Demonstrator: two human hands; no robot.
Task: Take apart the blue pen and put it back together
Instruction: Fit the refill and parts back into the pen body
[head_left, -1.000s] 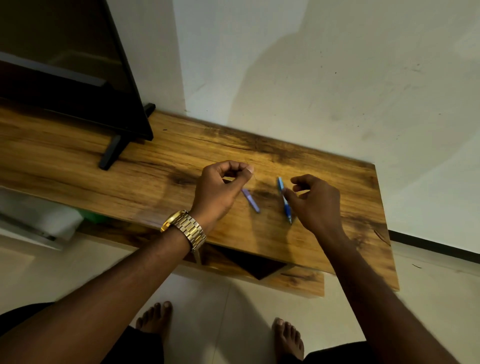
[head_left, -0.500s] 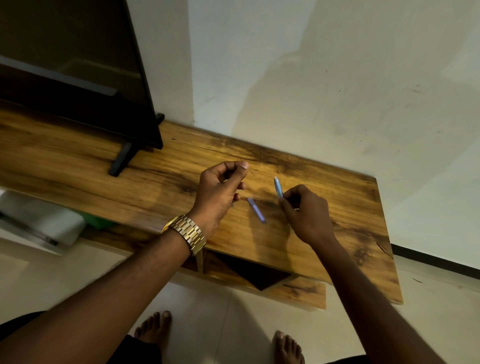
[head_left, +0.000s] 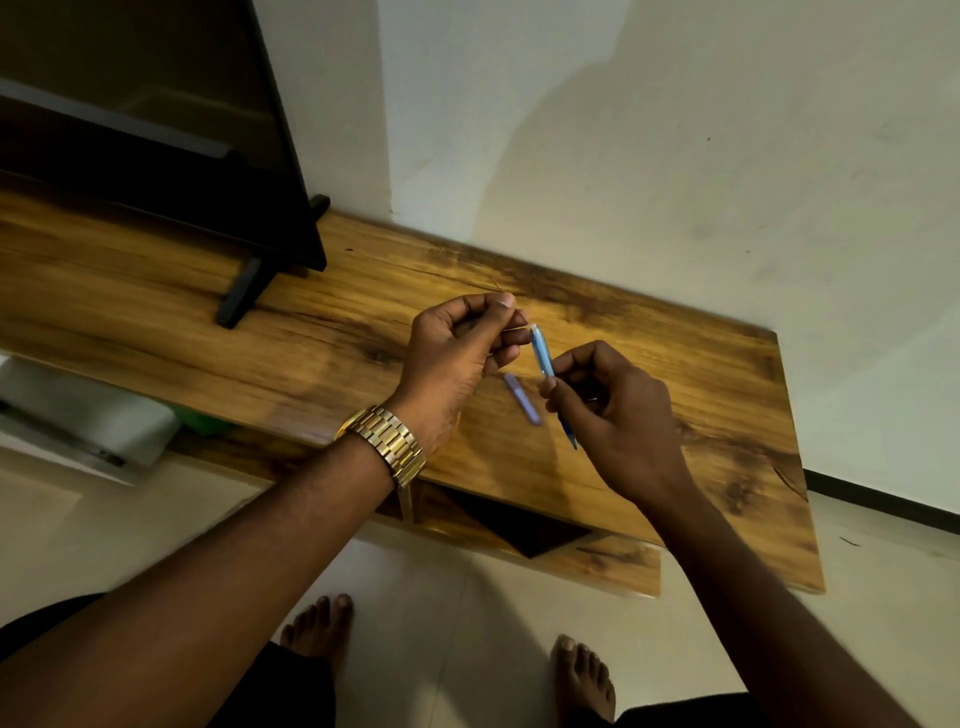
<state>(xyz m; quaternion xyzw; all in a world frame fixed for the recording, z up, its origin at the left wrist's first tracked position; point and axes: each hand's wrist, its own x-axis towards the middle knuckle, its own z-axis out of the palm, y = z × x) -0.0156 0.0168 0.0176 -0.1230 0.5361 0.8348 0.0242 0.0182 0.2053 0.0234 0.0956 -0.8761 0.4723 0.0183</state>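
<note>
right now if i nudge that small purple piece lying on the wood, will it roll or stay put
The purple piece looks like a short rounded tube, so it would probably roll sideways if nudged across its length. It seems small and plastic, likely very light, so a slight touch may send it off. The wooden top looks smooth and flat, offering little to stop it.

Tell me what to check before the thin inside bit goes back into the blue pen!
1. Light blue plastic pen barrel held in right hand: ok.
2. Thin refill pinched in left hand: ok.
3. Refill tip lined up with barrel's open end: cannot tell, blurred.
4. Small purple pen piece lying within reach on wooden table: ok.
5. Spring present: cannot tell.
</note>
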